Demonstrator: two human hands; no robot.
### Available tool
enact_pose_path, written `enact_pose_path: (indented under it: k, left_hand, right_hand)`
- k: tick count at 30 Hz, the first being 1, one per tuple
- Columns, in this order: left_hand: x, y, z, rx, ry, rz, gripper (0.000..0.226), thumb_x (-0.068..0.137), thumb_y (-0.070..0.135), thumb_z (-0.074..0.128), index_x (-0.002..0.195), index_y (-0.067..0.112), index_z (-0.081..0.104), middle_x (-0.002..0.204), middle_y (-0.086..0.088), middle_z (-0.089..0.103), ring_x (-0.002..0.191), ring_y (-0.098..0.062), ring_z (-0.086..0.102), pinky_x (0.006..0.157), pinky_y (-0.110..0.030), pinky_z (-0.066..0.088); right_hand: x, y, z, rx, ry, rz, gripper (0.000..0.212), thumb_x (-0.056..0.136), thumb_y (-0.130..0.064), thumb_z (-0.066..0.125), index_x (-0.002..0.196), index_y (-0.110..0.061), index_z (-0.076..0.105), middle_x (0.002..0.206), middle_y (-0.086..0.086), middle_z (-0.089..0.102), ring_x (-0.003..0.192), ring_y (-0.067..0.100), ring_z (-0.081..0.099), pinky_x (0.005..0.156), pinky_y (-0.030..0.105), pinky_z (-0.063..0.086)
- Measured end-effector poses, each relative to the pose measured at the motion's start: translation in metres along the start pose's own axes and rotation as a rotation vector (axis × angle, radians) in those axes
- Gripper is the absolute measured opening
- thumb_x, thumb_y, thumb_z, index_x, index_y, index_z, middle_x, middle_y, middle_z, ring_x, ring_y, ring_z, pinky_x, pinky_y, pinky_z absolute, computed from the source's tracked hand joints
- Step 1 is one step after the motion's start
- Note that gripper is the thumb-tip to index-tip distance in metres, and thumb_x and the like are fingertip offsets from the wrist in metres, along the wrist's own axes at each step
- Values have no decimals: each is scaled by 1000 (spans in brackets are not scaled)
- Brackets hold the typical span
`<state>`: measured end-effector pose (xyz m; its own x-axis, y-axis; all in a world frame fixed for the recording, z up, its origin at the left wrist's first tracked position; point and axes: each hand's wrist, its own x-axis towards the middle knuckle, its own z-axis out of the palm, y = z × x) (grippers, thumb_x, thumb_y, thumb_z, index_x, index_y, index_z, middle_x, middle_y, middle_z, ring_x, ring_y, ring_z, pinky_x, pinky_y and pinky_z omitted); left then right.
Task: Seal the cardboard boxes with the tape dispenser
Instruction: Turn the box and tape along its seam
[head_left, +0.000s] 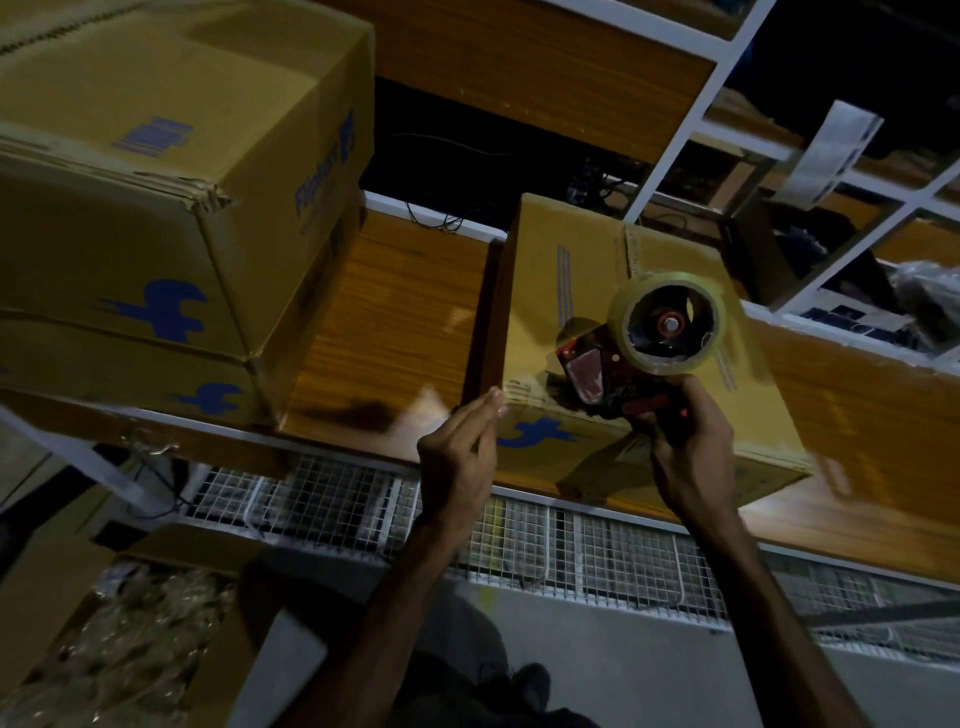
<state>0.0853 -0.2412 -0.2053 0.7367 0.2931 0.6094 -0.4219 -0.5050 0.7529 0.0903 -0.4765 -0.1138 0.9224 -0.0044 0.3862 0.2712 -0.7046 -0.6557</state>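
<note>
A small cardboard box (587, 291) with a blue logo sits on the wooden table (400, 317), right of centre. My right hand (691, 447) grips the handle of a red and black tape dispenser (608, 369), whose clear tape roll (670, 330) is raised over the box's near top edge. My left hand (457, 457) is beside the box's near left corner, fingers straight and together, fingertips touching that corner. A large cardboard box (171, 171) stands on another box (124, 379) at the left of the table.
White shelf frames (675, 140) with dark cubbies rise behind the table at the right. A white wire mesh rack (519, 530) runs under the table's front edge. An open carton (135, 629) full of clear plastic wrap sits on the floor at lower left.
</note>
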Motion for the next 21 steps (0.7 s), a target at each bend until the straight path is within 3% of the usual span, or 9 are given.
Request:
enact_pose_path:
  k: [3,6,9,12,15,21]
  left_hand:
    - [-4,-3,0,70,4,12,22,90,2,78,112,-2,77,108,-11,79,96,-13,76,89,-9,53]
    - [-8,-4,-5,133,24,17,21,92,8,77,111,0,78,104,-9,80,91,-14,76,83,-14,57]
    - [-6,6,-12,144,1,37,34,90,12,80,122,2,74,118,-10,76,105,-19,73,96,-8,45]
    - [8,16,-5,187,-127,64,57,84,21,87,136,8,68,145,-9,63,131,-23,61,102,-27,50]
    - [22,19,10,180,-208,114,42,83,10,86,123,4,75,141,-12,65,140,-28,54,105,-46,55]
    - [19,14,11,68,-120,37,26,91,-4,73,115,3,79,129,-6,71,134,-26,60,109,-35,52]
  right_hand:
    - [0,2,1,-11,6,-2,24,98,-3,69,115,-19,65,112,6,70,108,29,67,89,56,57]
    - [0,4,2,-32,16,-5,19,98,-8,71,113,-19,66,109,5,70,103,27,66,85,49,56]
    - [-3,4,2,-47,36,-15,18,99,-11,71,115,-18,67,110,6,69,102,27,64,84,43,54]
    - [-2,3,3,-69,53,-15,24,98,-8,71,120,-17,65,113,10,68,103,30,61,85,38,50]
    - [0,1,1,-61,25,-7,27,99,-9,70,124,-19,64,114,9,67,104,30,61,84,41,52]
    - [0,4,-1,-65,8,-25,31,99,-14,68,125,-28,59,108,6,62,97,30,58,75,45,53]
